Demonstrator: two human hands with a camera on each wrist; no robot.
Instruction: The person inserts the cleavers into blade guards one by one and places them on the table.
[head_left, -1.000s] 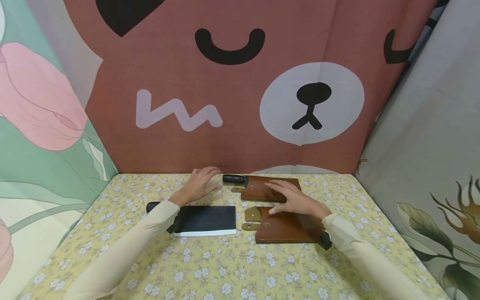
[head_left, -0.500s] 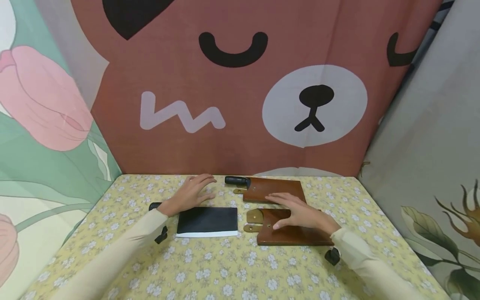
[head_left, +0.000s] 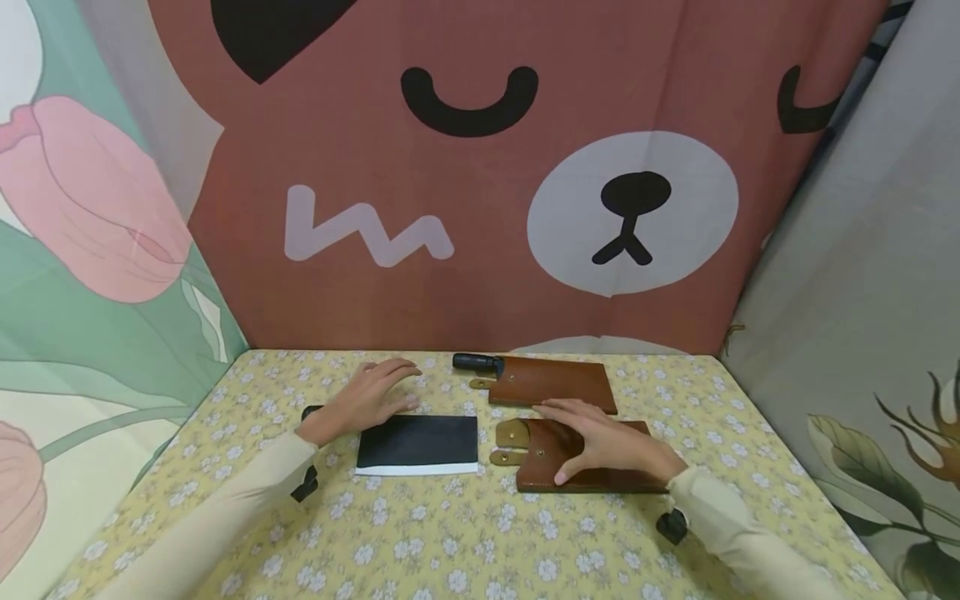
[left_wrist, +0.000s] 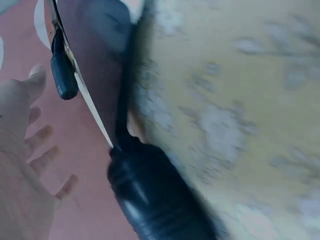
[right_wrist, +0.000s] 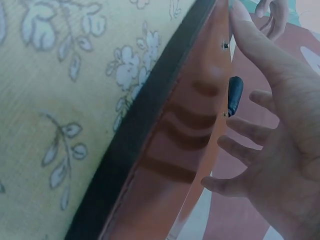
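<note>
- Brown leather: front sheath (head_left: pixel 534 475), one, lying flat at three o'clock of my working centre; two tan flaps (head_left: pixel 513 433) with metal snaps at its nine o'clock end.
- Black cleaver (head_left: pixel 417 443), one, lying flat at nine o'clock, beside the front sheath and apart from it; pale strip along its six o'clock edge, black handle (left_wrist: pixel 155 190) at its nine o'clock end, partly hidden behind the wrist in my head view.
- Rear sheath (head_left: pixel 555 383), one, brown, at one o'clock beyond the front sheath; a black grip (head_left: pixel 475 362) stands out of its nine o'clock end.
- Left hand (head_left: pixel 360 404), at ten o'clock: spread wide, holding nothing, above the black cleaver; my left wrist view shows it clear of the handle.
- Right hand (head_left: pixel 607 442), at three o'clock: spread wide, holding nothing, over the front sheath, finger shadows falling on the leather; I cannot tell whether the thumb touches it.
- Sleeves (head_left: pixel 225 508), cream, one per arm.
- Tablecloth (head_left: pixel 420 533), yellow, white flowers, beneath everything.
- Backdrop (head_left: pixel 480 300), reddish brown, bear face, rising at twelve o'clock.
</note>
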